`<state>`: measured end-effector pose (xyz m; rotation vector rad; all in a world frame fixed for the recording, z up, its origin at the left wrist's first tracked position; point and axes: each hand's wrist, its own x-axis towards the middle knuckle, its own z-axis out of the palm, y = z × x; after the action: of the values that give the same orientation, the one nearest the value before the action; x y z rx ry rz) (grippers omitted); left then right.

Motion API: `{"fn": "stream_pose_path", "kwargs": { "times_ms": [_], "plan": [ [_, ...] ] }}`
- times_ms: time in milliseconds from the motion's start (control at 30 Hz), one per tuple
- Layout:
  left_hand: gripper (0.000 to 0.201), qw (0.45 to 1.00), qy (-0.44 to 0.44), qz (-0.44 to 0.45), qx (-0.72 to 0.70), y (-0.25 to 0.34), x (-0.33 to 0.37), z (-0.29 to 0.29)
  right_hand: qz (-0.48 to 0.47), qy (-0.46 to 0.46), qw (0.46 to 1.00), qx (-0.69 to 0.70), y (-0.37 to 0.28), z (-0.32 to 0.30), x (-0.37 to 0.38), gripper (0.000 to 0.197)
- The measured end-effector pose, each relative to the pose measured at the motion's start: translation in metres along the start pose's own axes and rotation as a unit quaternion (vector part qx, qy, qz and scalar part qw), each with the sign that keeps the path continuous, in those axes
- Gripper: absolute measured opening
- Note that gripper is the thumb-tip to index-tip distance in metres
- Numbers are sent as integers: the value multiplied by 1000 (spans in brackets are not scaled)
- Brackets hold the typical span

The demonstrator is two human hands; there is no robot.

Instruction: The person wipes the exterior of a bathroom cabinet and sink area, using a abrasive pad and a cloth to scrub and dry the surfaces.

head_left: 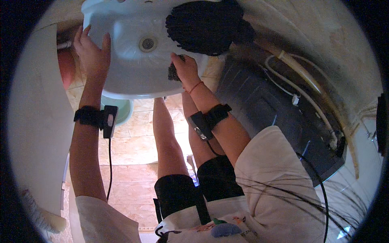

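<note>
Your right hand [187,69] is clasping a dark scrubbing pad [173,74] over the sink [135,79], toward five o'clock from the drain [148,43]; probably light, springy, best gripped along its sides. Your left hand [94,56] is resting loosely open, nine o'clock.

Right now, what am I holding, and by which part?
Your right hand holds a dark pad by its right side, thumb near the top edge. Your left hand is open, holding nothing visible.
</note>
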<state>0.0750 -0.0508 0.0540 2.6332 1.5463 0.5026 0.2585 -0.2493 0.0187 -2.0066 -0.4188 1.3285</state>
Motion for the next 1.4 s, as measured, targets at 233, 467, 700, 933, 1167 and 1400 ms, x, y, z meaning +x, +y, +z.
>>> {"fn": "stream_pose_path", "kwargs": {
  "times_ms": [233, 467, 700, 933, 1167, 1400],
  "plan": [
    [51, 948, -129, -56, -285, 62, 85, -58, -121, 1, 987, 108, -28, 18, 27, 29],
    [41, 984, -167, 47, -41, 63, 120, -67, 4, -116, 889, 443, -112, 55, 54, 19],
    [36, 981, -170, 38, 85, 77, 117, -60, -63, -29, 893, 444, -126, 98, 116, 28],
    [47, 984, -114, -122, 64, 149, 116, -104, 0, -137, 805, 577, -123, 120, 142, 22],
    [21, 936, -139, 165, 279, 68, 126, -48, -42, -190, 646, 738, -143, 129, 133, 18],
    [23, 950, -211, 63, 223, 86, 122, -54, -16, -231, 651, 723, -147, 131, 133, 20]
  ]
}}
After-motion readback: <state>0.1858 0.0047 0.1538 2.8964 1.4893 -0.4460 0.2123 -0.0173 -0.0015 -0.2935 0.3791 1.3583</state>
